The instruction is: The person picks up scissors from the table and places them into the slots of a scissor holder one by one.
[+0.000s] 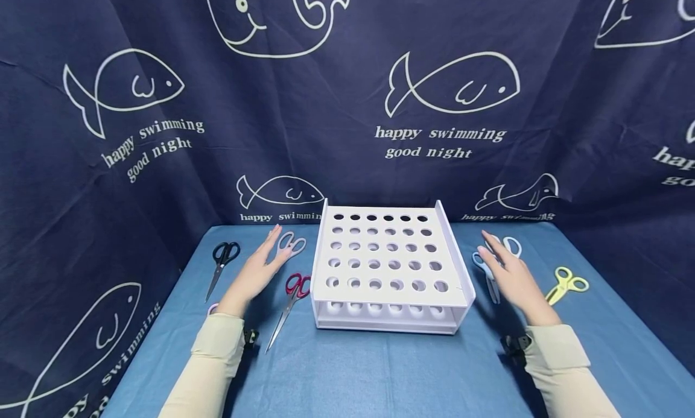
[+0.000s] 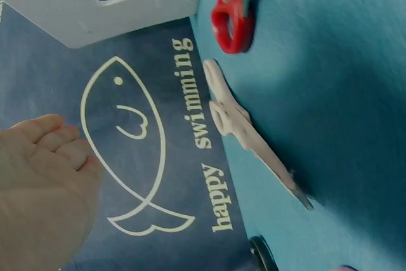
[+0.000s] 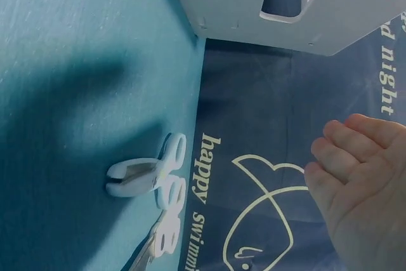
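My left hand (image 1: 255, 276) hovers over the left side of the table with its fingers extended, holding nothing. Beyond its fingertips lie pale pink scissors (image 2: 246, 132); red-handled scissors (image 1: 295, 293) lie to its right and black scissors (image 1: 219, 264) to its left. A purple handle (image 1: 212, 308) peeks out by the left wrist, mostly hidden. My right hand (image 1: 516, 282), equally empty and with fingers outstretched, is raised on the other side. Under and beside it are light blue scissors (image 3: 149, 172) and white-handled scissors (image 3: 163, 238), partly covered in the head view. Yellow scissors (image 1: 563, 283) lie farther right.
Between the hands stands a white rack (image 1: 396, 294) with rows of round holes, a lower shelf and raised side panels. A blue cloth (image 1: 380, 370) covers the table. Dark blue curtains (image 1: 347, 116) with fish drawings hang behind and along both sides.
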Demonstrator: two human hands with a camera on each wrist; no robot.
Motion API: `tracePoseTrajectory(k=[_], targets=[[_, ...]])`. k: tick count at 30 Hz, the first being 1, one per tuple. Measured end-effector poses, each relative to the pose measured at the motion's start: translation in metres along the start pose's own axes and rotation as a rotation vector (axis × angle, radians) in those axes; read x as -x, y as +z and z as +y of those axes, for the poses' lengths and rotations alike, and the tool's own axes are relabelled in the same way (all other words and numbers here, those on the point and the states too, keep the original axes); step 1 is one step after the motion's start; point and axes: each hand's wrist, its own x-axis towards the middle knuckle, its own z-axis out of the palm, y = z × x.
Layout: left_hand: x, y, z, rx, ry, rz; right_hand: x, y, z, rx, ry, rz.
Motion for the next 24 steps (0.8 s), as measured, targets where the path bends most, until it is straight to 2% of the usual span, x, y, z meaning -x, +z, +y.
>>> tracePoseTrajectory(k=[8,14,17,24], targets=[[0.003,0.003,0.012,0.074,-0.007,-0.016,0.000,0.005,-0.008,-0.063,-0.018,0.046],[0.003,0.008,0.017,0.137,-0.084,-0.033,0.001,0.011,-0.017,-0.127,-0.001,0.044],[0.004,0.010,0.023,0.190,-0.095,-0.038,0.001,0.014,-0.023,-0.169,0.000,0.031],[0.001,0.016,0.030,0.265,-0.042,-0.057,-0.001,0.018,-0.031,-0.274,-0.030,0.002]])
